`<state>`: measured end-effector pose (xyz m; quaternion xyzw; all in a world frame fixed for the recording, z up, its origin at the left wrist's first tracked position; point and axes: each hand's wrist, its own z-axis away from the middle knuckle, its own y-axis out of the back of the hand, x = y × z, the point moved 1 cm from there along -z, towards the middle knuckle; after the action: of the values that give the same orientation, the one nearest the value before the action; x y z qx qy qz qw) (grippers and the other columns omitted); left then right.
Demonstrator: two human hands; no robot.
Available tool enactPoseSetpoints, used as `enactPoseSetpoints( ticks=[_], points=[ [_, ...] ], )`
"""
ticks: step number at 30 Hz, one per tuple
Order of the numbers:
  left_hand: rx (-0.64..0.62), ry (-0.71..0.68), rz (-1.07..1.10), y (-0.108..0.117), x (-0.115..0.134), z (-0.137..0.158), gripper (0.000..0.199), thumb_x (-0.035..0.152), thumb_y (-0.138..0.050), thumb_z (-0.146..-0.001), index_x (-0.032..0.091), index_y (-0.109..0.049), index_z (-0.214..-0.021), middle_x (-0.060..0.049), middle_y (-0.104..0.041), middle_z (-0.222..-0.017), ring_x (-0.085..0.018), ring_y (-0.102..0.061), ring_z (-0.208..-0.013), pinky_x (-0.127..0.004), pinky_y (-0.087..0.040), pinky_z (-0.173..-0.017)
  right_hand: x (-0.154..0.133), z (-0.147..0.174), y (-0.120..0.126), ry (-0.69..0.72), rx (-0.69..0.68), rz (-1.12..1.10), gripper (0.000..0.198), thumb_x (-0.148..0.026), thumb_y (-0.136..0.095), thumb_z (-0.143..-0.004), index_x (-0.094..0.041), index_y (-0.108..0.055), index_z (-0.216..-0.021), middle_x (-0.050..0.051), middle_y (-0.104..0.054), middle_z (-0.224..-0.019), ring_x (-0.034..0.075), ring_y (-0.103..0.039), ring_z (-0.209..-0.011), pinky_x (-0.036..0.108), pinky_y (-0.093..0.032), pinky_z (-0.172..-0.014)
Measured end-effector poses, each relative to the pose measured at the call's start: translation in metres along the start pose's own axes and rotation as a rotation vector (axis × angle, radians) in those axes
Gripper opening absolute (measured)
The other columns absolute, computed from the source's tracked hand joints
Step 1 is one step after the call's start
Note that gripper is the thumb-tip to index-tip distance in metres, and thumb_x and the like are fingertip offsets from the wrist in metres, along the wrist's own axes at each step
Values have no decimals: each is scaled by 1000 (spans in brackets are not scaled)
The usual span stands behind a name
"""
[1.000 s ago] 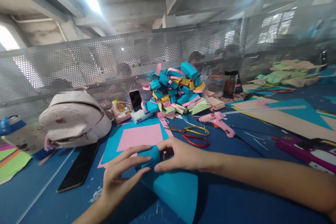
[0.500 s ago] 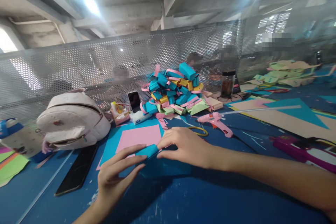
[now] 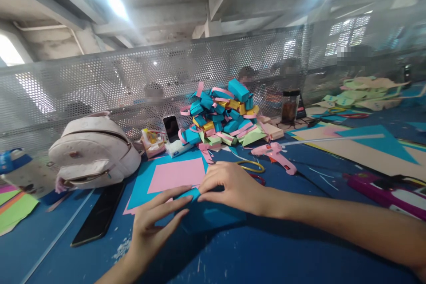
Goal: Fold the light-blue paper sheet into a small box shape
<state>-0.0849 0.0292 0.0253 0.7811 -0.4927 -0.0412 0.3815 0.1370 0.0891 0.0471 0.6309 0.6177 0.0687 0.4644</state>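
A piece of blue paper (image 3: 213,216), partly folded at its far edge, is between my two hands at the front middle of the table. My left hand (image 3: 156,217) presses its fingertips on the fold from the left, fingers bent and close together. My right hand (image 3: 229,184) pinches the folded edge from the right, thumb below and fingers above. Both palms hide part of the fold. Just beyond my hands lie a pink sheet (image 3: 178,174) and a larger blue sheet (image 3: 141,186) under it.
Behind stands a pile of blue, pink and yellow folded paper pieces (image 3: 219,115). A pink glue gun (image 3: 278,156) and yellow-handled scissors (image 3: 253,167) lie to the right. A black phone (image 3: 100,215) and white backpack (image 3: 96,151) are left. A purple tool (image 3: 382,193) lies far right.
My left hand has shifted slightly right, and the blue fold has been turned down flatter under my fingers. My right hand stays almost in place.
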Motion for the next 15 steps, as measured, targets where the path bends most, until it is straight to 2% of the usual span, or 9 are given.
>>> enactPoseSetpoints(
  ticks=[2, 4, 7, 9, 12, 15],
  points=[
    [1, 16, -4, -1, -2, 1, 36, 11, -63, -88, 29, -67, -118, -5, -68, -121, -21, -66, -109, -31, -56, -91, -1, 0, 1, -2, 45, -29, 17, -40, -71, -85, -24, -78, -83, 2, -75, -83, 19, -67, -79, 32, -43, -76],
    [46, 91, 8, -4, -4, 4, 44, 15, -66, -87, 31, -61, -127, -5, -64, -129, -24, -62, -117, -35, -54, -97, -1, -1, 2, -33, 108, -75, 16, -39, -72, -83, -24, -78, -82, 2, -75, -83, 19, -68, -79, 31, -44, -75],
    [130, 277, 82, -12, -6, 8, 70, 25, -66, -87, 33, -33, -148, -7, -45, -149, -29, -43, -136, -44, -44, -107, -1, -3, 3, -134, 203, -185, 17, -39, -72, -82, -23, -77, -79, 2, -75, -80, 19, -67, -76, 31, -47, -72],
    [130, 375, 112, -17, -5, 11, 76, 30, -61, -90, 32, -18, -153, -6, -29, -157, -29, -26, -144, -48, -32, -114, 0, -5, 1, -197, 252, -273, 19, -41, -73, -80, -22, -76, -77, 2, -74, -77, 19, -67, -73, 30, -49, -70],
    [94, 451, 119, -23, -4, 14, 74, 34, -55, -93, 32, -13, -154, -4, -19, -160, -30, -12, -147, -52, -18, -118, 4, -6, -5, -269, 271, -397, 22, -43, -75, -76, -20, -75, -75, 1, -73, -76, 19, -66, -75, 30, -50, -71],
    [81, 488, 146, -24, -5, 17, 75, 39, -54, -93, 33, -11, -154, -4, -15, -161, -32, -9, -146, -54, -17, -117, 7, -5, -10, -327, 245, -487, 26, -45, -76, -74, -19, -75, -74, 2, -72, -75, 19, -64, -75, 31, -50, -73]
  ],
)
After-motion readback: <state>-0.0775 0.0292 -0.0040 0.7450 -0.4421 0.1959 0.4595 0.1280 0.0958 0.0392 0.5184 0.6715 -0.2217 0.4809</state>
